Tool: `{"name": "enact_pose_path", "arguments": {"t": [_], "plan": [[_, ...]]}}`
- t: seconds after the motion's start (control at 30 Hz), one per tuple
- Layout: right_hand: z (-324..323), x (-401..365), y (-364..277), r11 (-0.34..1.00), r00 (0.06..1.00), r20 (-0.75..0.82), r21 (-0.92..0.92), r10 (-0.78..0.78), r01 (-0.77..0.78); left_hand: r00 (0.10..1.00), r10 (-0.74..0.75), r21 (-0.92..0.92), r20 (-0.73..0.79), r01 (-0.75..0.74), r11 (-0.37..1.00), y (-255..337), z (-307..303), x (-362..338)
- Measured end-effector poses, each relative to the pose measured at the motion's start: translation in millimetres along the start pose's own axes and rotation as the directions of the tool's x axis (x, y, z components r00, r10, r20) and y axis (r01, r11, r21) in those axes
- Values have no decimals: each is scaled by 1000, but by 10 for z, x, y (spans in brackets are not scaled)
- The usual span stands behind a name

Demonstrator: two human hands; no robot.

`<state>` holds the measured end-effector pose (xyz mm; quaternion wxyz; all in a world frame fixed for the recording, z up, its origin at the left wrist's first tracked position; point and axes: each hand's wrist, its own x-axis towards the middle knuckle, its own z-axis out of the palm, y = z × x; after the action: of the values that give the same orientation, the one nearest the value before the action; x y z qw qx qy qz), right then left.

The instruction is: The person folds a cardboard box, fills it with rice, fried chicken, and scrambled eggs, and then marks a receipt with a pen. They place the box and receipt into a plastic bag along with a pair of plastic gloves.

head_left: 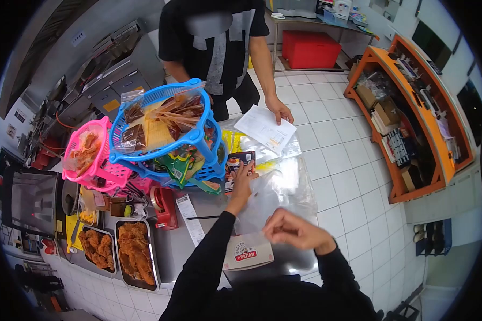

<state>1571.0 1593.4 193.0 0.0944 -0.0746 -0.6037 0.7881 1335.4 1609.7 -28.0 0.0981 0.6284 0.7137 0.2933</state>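
Note:
My left hand (pixel 241 184) lies with its fingers stretched out over a dark printed packet (pixel 246 158). My right hand (pixel 297 232) is raised above the near side of the table, fingers curled in; whatever is in them, if anything, is hidden. Between my hands a sheer, clear plastic bag (pixel 276 190) spreads over the metal table. Below my right hand sits a pale cardboard food box (pixel 247 257) with a red logo. A long white receipt (pixel 190 218) and a thin black stick (pixel 202 218) lie left of my left forearm.
Across the table a person (pixel 214 48) holds a white paper (pixel 265 128). Stacked blue baskets (pixel 193 136) with sauce packets and a pink basket (pixel 103 160) stand left. Fried chicken trays (pixel 154 257), a red tape dispenser (pixel 166 208) and an orange shelf (pixel 393 176) are nearby.

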Motion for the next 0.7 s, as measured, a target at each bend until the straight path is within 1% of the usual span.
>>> {"name": "enact_pose_path", "arguments": {"t": [0.03, 0.07, 0.1, 0.13, 0.17, 0.2, 0.23, 0.27, 0.3, 0.33, 0.37, 0.4, 0.43, 0.47, 0.5, 0.57, 0.6, 0.63, 0.67, 0.7], "plan": [[152, -64, -32, 992, 996, 25, 90, -87, 84, 1000, 7, -7, -3, -7, 1000, -11, -87, -40], [271, -99, -60, 969, 983, 44, 182, -176, 165, 998, 1, -413, 67, 27, 911, 58, -272, -88], [358, -111, -92, 970, 984, 42, 176, -176, 166, 991, 22, -742, 134, 85, 665, 167, -427, -150], [443, -123, -115, 919, 954, 67, 296, -294, 262, 983, 172, -693, -65, -169, 701, 476, -708, -253], [520, -122, -125, 842, 908, 78, 414, -412, 346, 982, 173, -692, -70, -172, 701, 680, -865, -366], [564, -87, -114, 821, 874, 120, 422, -470, 384, 988, -155, -937, -26, 30, 347, 844, -980, -508], [678, -61, -138, 821, 872, 123, 420, -474, 387, 896, -416, -986, 152, 112, -120, 1021, -1123, -666], [819, -35, -187, 729, 871, 35, 564, -490, 388, 961, -276, -999, -25, -30, -16, 1254, -1335, -842], [943, -16, -222, 613, 869, -57, 687, -491, 391, 963, -267, -999, -27, -32, -17, 1215, -1348, -992], [1015, 9, -251, 602, 868, -77, 690, -491, 402, 981, -109, -943, -162, -122, 310, 1113, -1376, -1142], [1078, 13, -285, 604, 864, -83, 682, -496, 413, 967, 87, -775, -240, -245, 583, 1080, -1454, -1247], [1140, 4, -318, 657, 876, -193, 596, -442, 462, 976, 44, -715, -214, -187, 674, 1095, -1521, -1377], [1195, -3, -344, 709, 869, -304, 503, -391, 495, 981, -2, -645, -195, -126, 754, 1147, -1627, -1493], [1235, 7, -356, 677, 833, -375, 489, -406, 550, 984, -107, -765, -142, -41, 643, 1051, -1617, -1647], [1216, -44, -369, 676, 826, -382, 478, -414, 560, 977, -199, -860, -72, 41, 509, 923, -1629, -1793], [1137, -208, -409, 787, 821, -479, 356, -310, 504, 969, -225, -864, 102, 198, 463, 821, -1984, -1999], [1180, -232, -466, 848, 748, -633, 271, -200, 456, 972, -210, -866, 101, 190, 463, 709, -2167, -2068], [1175, -258, -466, 848, 740, -639, 258, -210, 464, 978, -80, -882, 195, 211, 421, 585, -2337, -2124], [1138, -286, -427, 869, 704, -674, 189, -224, 457, 958, 56, -893, 280, 239, 382, 529, -2418, -2155], [1096, -311, -377, 887, 667, -706, 120, -239, 445, 957, 70, -895, 281, 235, 380, 563, -2394, -2171]]}}
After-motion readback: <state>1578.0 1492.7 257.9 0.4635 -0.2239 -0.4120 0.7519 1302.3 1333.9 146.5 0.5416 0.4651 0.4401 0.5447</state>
